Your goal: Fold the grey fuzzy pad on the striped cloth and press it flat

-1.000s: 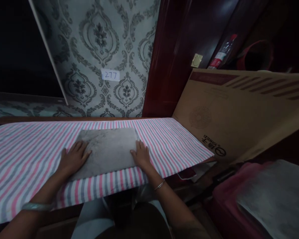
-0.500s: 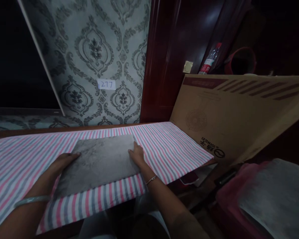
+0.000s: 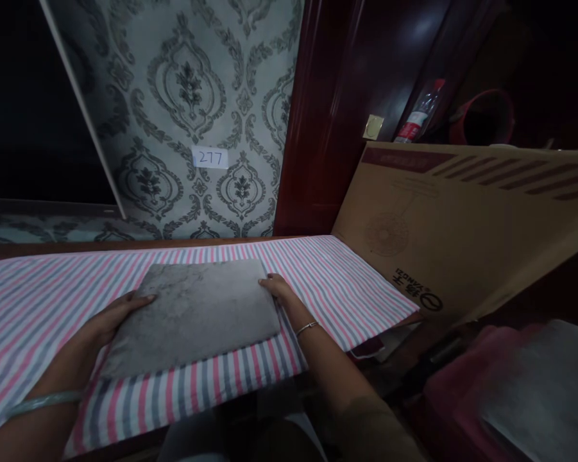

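Observation:
A flat, rectangular folded grey cloth with a mottled, plush-looking surface lies over the striped cloth covering the table. On its left edge, my left hand has the thumb laid on top, with the other fingers partly hidden along the side. My right hand pinches the upper right edge, thumb on top and fingertips out of sight underneath. A pale bangle circles my left wrist, and a thin bracelet my right.
A large cardboard box panel stands at the right end of the table. Behind it are a plastic bottle and a red ring-shaped object. Grey and pink fabric is piled at lower right. A dark screen stands at left.
My right hand has shifted slightly right along with the cloth's right edge, and the grey cloth looks a little wider. The camera view has shifted slightly.

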`<act>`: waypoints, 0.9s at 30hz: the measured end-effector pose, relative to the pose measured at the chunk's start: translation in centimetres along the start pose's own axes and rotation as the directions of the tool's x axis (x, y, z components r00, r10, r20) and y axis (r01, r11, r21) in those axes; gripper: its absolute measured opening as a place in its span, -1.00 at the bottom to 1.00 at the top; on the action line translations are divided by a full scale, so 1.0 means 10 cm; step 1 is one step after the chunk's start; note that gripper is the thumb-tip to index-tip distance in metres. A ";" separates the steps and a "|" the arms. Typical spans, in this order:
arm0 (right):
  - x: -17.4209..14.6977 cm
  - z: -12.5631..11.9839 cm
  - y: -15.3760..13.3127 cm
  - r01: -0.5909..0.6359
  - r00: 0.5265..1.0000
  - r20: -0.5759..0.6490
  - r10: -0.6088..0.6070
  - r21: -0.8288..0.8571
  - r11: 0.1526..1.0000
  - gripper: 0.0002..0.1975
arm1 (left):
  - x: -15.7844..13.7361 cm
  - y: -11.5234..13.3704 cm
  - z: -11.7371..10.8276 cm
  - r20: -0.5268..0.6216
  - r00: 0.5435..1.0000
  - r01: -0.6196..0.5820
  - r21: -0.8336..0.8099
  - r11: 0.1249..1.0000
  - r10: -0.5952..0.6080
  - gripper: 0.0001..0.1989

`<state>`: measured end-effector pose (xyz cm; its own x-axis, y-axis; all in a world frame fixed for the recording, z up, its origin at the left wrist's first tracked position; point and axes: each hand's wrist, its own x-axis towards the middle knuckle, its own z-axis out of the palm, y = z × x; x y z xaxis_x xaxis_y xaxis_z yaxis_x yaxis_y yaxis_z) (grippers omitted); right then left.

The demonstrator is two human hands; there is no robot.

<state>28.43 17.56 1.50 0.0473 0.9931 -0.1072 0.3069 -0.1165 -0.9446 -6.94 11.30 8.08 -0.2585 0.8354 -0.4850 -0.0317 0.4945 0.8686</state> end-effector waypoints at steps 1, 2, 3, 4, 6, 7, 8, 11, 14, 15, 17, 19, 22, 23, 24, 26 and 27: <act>-0.01 0.01 -0.02 -0.037 0.999 0.039 0.036 0.046 0.998 -0.53 | -0.01 -0.01 0.01 -0.030 1.000 -0.005 0.002 1.000 0.005 -0.49; -0.02 0.01 -0.04 -0.064 0.995 0.075 0.058 0.079 0.995 -0.57 | -0.03 -0.02 0.02 -0.051 0.999 -0.005 0.002 1.000 0.005 -0.45; -0.04 0.02 -0.06 -0.082 0.992 0.107 0.071 0.108 0.991 -0.59 | -0.05 -0.02 0.04 -0.059 0.998 -0.005 0.001 1.000 0.005 -0.43; -0.07 0.02 -0.09 -0.092 0.988 0.133 0.074 0.139 0.986 -0.60 | -0.08 -0.02 0.05 -0.058 0.998 -0.006 -0.001 1.000 0.006 -0.43; -0.14 0.01 -0.13 -0.097 0.983 0.172 0.064 0.193 0.976 -0.59 | -0.14 0.00 0.08 -0.039 0.999 -0.022 -0.014 1.000 0.022 -0.44; -0.19 0.00 -0.15 -0.100 0.980 0.190 0.055 0.236 0.967 -0.57 | -0.17 0.02 0.09 -0.031 0.999 -0.039 -0.020 0.999 0.038 -0.44; -0.23 -0.01 -0.16 -0.109 0.976 0.212 0.047 0.288 0.951 -0.55 | -0.19 0.03 0.09 -0.035 0.998 -0.050 -0.017 0.999 0.049 -0.44; -0.35 -0.03 -0.21 -0.161 0.958 0.286 0.028 0.455 0.876 -0.53 | -0.22 0.07 0.07 -0.069 0.995 -0.073 0.007 0.997 0.073 -0.38; -0.48 -0.05 -0.23 -0.151 0.959 0.283 -0.009 0.539 0.828 -0.57 | -0.18 0.10 0.03 -0.016 0.996 -0.089 0.006 0.996 0.089 -0.35; -0.53 -0.07 -0.23 -0.126 0.966 0.258 -0.030 0.566 0.815 -0.57 | -0.16 0.13 0.02 0.026 0.995 -0.100 0.003 0.995 0.100 -0.35; -0.65 -0.14 -0.23 -0.067 0.979 0.190 -0.067 0.621 0.781 -0.54 | -0.16 0.24 0.04 0.111 0.984 -0.139 0.010 0.990 0.137 -0.38; -0.80 -0.25 -0.24 -0.006 0.991 0.105 -0.085 0.665 0.747 -0.51 | -0.19 0.43 0.11 0.166 0.970 -0.187 0.032 0.982 0.179 -0.41; -1.08 -0.42 -0.23 0.110 0.993 -0.054 -0.102 0.706 0.699 -0.45 | -0.25 0.73 0.30 0.257 0.934 -0.260 0.008 0.966 0.249 -0.44; -1.17 -0.46 -0.22 0.147 0.989 -0.104 -0.103 0.715 0.684 -0.43 | -0.27 0.79 0.38 0.290 0.918 -0.271 -0.041 0.962 0.271 -0.47; -1.26 -0.48 -0.19 0.176 0.984 -0.150 -0.097 0.722 0.669 -0.40 | -0.27 0.80 0.46 0.295 0.907 -0.278 -0.116 0.954 0.300 -0.52; -1.40 -0.46 -0.09 0.205 0.973 -0.223 -0.055 0.736 0.645 -0.38 | -0.24 0.69 0.65 0.221 0.908 -0.293 -0.273 0.916 0.356 -0.61; -1.45 -0.41 -0.01 0.204 0.969 -0.247 -0.019 0.747 0.633 -0.38 | -0.22 0.57 0.75 0.119 0.921 -0.309 -0.356 0.882 0.370 -0.62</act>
<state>31.60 3.10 4.41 0.2751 0.9614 -0.0086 -0.5065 0.1373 -0.8512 0.75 14.05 13.35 -0.1348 0.9813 -0.1373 -0.2916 0.0931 0.9520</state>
